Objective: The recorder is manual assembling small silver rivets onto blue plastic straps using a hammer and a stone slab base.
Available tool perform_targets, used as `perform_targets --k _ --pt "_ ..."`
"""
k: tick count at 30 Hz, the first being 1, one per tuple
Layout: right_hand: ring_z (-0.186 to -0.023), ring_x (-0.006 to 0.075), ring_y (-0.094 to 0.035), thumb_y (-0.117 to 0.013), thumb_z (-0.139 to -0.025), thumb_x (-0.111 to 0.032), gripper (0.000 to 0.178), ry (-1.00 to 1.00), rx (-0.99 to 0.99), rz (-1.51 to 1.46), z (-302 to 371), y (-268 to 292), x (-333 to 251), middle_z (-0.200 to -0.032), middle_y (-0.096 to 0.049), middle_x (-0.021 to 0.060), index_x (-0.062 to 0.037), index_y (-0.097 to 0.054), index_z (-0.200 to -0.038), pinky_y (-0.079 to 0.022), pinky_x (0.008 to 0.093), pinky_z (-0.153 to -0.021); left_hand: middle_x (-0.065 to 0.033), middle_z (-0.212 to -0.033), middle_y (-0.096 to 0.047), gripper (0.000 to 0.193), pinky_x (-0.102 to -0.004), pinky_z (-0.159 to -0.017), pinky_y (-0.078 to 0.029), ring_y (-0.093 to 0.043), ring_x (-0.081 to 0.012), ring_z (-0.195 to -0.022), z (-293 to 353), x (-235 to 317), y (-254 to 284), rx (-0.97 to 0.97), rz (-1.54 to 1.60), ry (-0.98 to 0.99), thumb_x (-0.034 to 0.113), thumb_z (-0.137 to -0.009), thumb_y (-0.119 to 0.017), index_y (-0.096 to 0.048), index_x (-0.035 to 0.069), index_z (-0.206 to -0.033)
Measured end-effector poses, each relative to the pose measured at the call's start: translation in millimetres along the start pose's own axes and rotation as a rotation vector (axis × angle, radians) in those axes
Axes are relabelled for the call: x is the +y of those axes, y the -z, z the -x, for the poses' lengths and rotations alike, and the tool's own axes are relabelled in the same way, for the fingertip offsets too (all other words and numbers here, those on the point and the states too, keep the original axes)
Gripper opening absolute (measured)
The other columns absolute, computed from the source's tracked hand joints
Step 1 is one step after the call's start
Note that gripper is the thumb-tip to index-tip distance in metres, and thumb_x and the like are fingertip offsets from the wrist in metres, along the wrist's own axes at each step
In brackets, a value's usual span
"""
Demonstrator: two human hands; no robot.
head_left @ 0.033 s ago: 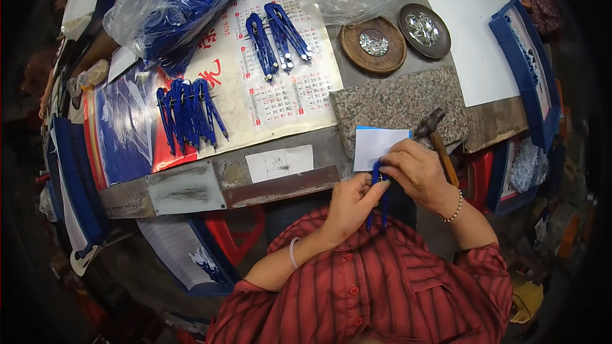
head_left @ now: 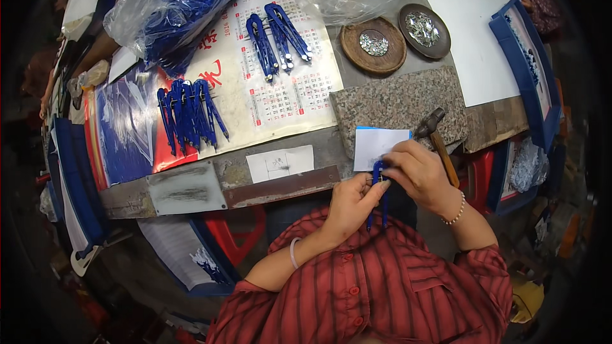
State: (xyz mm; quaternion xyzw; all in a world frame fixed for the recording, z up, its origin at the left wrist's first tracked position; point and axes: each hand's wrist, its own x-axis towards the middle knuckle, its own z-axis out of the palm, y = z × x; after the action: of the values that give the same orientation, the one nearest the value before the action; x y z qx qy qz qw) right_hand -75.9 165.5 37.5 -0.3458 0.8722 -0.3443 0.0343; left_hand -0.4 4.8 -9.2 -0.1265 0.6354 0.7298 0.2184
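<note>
In front of my body, above my lap, a blue two-legged drawing compass (head_left: 377, 172) is held upright with its legs hanging down. My left hand (head_left: 354, 202) is closed round its upper part, thumb on top, near a small metal crosspiece. The bent fingers of my right hand (head_left: 417, 172) are pinched at the compass's right side near the head; they are slightly blurred, and any small part between them is hidden. Just beyond the hands, a white paper pad with a blue edge (head_left: 376, 143) lies at the front of a granite slab (head_left: 401, 102).
A hammer (head_left: 436, 137) rests on the slab's right corner. Two round dishes, one brown (head_left: 354, 54) and one dark (head_left: 446, 44), hold small metal parts. Several blue compasses (head_left: 185, 114) lie on a calendar sheet (head_left: 299, 124). A clear bag of blue parts (head_left: 191, 13) stands behind.
My right hand has shifted very slightly at the compass, its fingertips now more blurred. The left hand and compass stay in place.
</note>
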Motion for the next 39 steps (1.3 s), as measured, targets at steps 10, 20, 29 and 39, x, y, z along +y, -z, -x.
perform_targets --k 10,20,29,39 --pt "-0.09 0.0378 -0.056 -0.054 -0.077 0.007 0.047 -0.481 0.06 0.545 71 19 6 -0.11 -0.052 0.022 0.0025 -0.041 -0.122 -0.047 0.0447 -0.072 0.0031 -0.062 -0.056 0.024 -0.0183 -0.05 -0.037 -0.048 -0.0004 -0.056 1 4 0 -0.006 0.044 0.03 0.02 -0.09 -0.065 -0.059 0.0 -0.077" --pt "-0.074 0.0427 -0.06 -0.053 -0.091 -0.008 0.03 -0.434 0.129 -0.044 77 24 -33 -0.093 -0.06 0.0219 0.0031 -0.046 -0.118 -0.048 0.0434 -0.062 0.0037 -0.061 -0.056 0.024 -0.0184 -0.048 -0.035 -0.046 -0.0003 -0.054 2 7 1 0.002 -0.035 0.001 0.021 -0.09 -0.065 -0.059 0.002 -0.076" --pt "-0.071 0.0333 -0.062 -0.059 -0.082 -0.006 0.041 -0.443 -0.356 0.28 101 45 -59 -0.092 -0.061 0.0192 0.003 -0.049 -0.121 -0.05 0.037 -0.057 0.0029 -0.063 -0.057 0.021 -0.0188 -0.05 -0.037 -0.049 -0.0014 -0.056 -1 7 2 -0.031 0.012 -0.001 0.02 -0.09 -0.064 -0.061 0.001 -0.08" --pt "-0.064 0.0337 -0.059 -0.067 -0.075 -0.005 0.053 -0.167 0.085 0.112 68 37 -61 -0.082 -0.059 0.0139 0.0005 -0.049 -0.125 -0.048 0.0394 -0.053 -0.0023 -0.056 -0.057 0.028 -0.0234 -0.047 -0.038 -0.051 -0.0044 -0.052 -4 8 5 0.01 -0.049 0.008 0.022 -0.087 -0.066 -0.059 -0.001 -0.073"
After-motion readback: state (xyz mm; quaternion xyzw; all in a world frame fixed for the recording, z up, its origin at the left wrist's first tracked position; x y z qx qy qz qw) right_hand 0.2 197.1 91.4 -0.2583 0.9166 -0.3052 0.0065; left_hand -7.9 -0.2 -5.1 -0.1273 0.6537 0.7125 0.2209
